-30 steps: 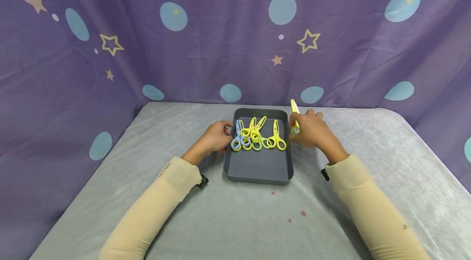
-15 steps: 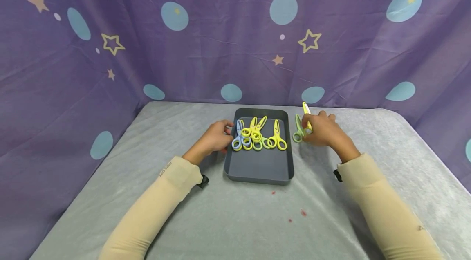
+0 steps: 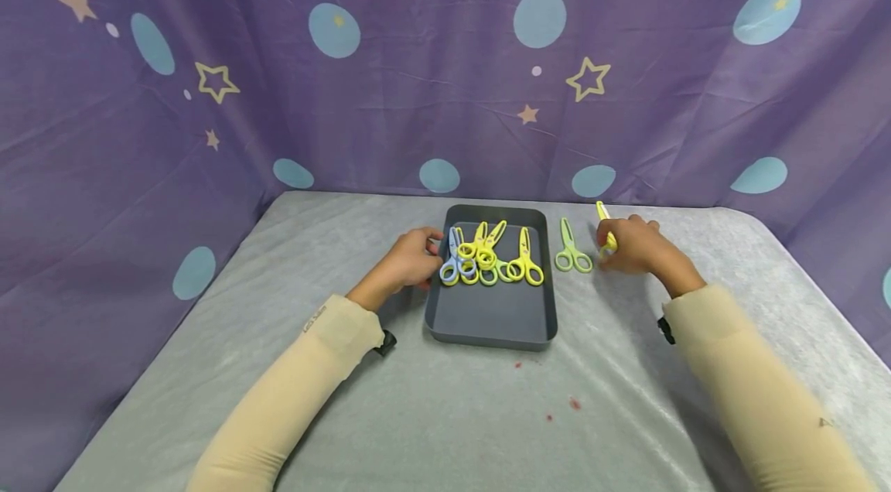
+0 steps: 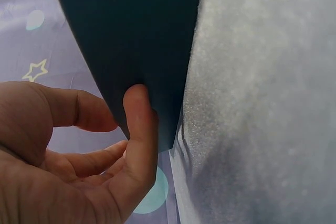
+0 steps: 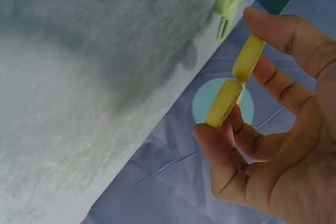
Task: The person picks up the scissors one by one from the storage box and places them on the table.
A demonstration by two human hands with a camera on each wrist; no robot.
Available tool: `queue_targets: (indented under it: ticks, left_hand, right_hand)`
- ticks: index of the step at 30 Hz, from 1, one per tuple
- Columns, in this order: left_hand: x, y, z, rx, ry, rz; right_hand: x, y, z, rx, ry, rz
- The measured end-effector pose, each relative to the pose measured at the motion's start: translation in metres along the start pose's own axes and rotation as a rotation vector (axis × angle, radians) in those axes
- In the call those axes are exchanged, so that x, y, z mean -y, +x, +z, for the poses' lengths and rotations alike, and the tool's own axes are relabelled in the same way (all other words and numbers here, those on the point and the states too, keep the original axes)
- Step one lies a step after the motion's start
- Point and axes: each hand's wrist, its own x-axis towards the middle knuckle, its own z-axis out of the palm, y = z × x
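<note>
My right hand (image 3: pixel 632 244) pinches the handle loops of yellow scissors (image 5: pixel 226 100) between thumb and fingers, just right of green scissors (image 3: pixel 573 248) lying on the table. The blade end of the held pair points toward the curtain; part of it is hidden by the hand. At the left side of a dark grey tray (image 3: pixel 490 322), my left hand (image 3: pixel 412 258) touches the outer wall with loosely bent fingers. Inside the tray lie blue scissors (image 3: pixel 455 256), yellow scissors (image 3: pixel 525 260) and other yellow ones in an overlapping pile, with green handles partly covered beneath.
A pale grey cloth covers the table (image 3: pixel 313 415), with a few small red spots in front of the tray. A purple curtain (image 3: pixel 390 113) with stars and blue ovals hangs along the back and sides.
My right hand has moved right with the yellow scissors, away from the tray. The green scissors have come into view on the table beside the tray. My left hand stays at the tray.
</note>
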Motion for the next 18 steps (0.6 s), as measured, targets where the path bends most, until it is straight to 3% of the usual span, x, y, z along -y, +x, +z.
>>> queue_targets:
  ticks: [11, 18]
  left_hand:
    - [0.002, 0.001, 0.001, -0.011, 0.0, 0.005]
    - [0.001, 0.0, 0.001, -0.007, 0.001, -0.002]
  right_hand:
    - [-0.017, 0.009, 0.002, 0.088, 0.005, -0.013]
    - [-0.02, 0.012, 0.01, 0.073, 0.031, -0.062]
